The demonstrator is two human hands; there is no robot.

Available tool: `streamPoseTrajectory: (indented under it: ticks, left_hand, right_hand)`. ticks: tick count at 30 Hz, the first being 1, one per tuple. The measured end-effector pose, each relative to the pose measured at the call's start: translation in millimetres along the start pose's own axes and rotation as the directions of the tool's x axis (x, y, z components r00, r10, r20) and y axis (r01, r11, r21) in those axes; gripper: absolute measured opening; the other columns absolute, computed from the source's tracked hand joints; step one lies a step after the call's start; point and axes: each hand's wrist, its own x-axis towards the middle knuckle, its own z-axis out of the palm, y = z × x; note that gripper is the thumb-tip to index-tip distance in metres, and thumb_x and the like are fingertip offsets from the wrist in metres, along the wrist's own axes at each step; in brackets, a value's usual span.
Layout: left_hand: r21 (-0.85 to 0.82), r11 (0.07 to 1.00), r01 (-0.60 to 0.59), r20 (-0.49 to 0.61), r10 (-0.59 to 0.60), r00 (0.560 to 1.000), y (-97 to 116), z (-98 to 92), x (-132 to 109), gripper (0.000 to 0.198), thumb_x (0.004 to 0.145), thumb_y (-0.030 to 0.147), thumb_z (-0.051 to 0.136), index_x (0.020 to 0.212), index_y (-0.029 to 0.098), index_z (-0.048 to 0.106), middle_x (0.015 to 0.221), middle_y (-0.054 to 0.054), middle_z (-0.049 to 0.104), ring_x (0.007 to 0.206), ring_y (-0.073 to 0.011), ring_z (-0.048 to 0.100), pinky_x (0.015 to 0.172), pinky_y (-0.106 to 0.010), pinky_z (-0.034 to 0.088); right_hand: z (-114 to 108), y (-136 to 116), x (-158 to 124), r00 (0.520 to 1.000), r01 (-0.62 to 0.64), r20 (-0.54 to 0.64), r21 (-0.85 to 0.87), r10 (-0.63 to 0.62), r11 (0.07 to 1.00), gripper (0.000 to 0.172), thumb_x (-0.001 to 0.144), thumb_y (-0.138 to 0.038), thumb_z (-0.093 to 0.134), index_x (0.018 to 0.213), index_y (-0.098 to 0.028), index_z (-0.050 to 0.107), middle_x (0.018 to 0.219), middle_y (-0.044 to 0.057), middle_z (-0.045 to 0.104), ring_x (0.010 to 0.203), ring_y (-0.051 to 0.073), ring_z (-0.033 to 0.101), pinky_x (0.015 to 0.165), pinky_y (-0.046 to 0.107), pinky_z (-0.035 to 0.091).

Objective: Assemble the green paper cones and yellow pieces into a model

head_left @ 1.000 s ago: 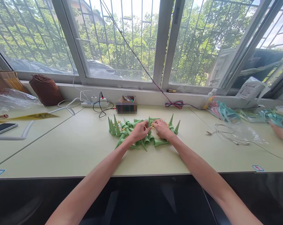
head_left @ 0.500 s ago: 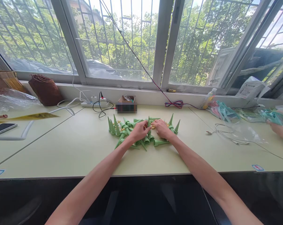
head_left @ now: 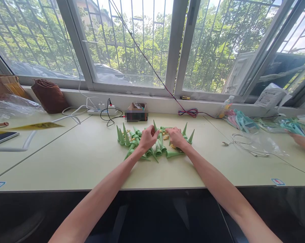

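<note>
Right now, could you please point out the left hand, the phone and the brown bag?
left hand (head_left: 147, 139): head view, back of hand
phone (head_left: 2, 138): head view, screen
brown bag (head_left: 49, 97): head view, front side

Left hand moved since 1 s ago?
Yes, slightly. Against the cardboard box, the left hand has shifted left and toward the window, opening a gap from the right hand over the green cones.

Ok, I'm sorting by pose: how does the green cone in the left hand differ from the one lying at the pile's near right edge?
The held cone points tip up, while the lying cone rests on its side, tip to the right. The held cone is pinched in the left hand, mostly hidden; the lying cone is ungripped, in full view. Both are green spikes.
</note>
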Motion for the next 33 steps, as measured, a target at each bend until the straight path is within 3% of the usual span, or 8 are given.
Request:
streamPoseTrajectory:
  ticks: [8,19,33]
  left_hand:
    - [-0.032,0.999,0.008,-0.015,-0.009,1.000,1.1,-0.6,-0.2,0.025,0.086,0.037,0.056,0.070,0.020,0.047,0.064,0.000,0.055,0.058,-0.0126,0.047,0.057,-0.026,0.038]
    - [-0.084,0.996,0.038,-0.015,-0.039,0.999,6.6,-3.6,-0.4,0.026,0.085,0.041,0.057,0.072,0.020,0.050,0.065,-0.001,0.058,0.059,-0.0138,0.051,0.057,-0.027,0.040]
    - [-0.103,0.994,0.022,-0.011,-0.024,1.000,6.2,-3.3,-1.0,0.022,0.085,0.038,0.057,0.074,0.020,0.052,0.067,-0.001,0.059,0.061,-0.0140,0.052,0.057,-0.027,0.041]
  right_hand:
    - [-0.2,-0.3,0.9,0.999,0.015,0.053,-0.007,-0.015,1.000,0.060,0.078,0.005,0.043,0.132,-0.015,0.056,0.108,0.014,0.068,0.105,0.025,0.047,0.092,0.035,0.031]
    - [1.7,-1.4,0.2,0.994,0.084,0.069,0.011,-0.085,0.996,0.060,0.080,0.003,0.040,0.133,-0.018,0.058,0.128,0.010,0.063,0.105,0.026,0.046,0.089,0.038,0.033]
    - [5.6,-1.3,2.5,0.992,0.119,0.025,0.143,-0.124,0.982,0.042,0.087,-0.003,0.043,0.125,-0.017,0.058,0.112,0.010,0.068,0.107,0.024,0.053,0.093,0.038,0.035]
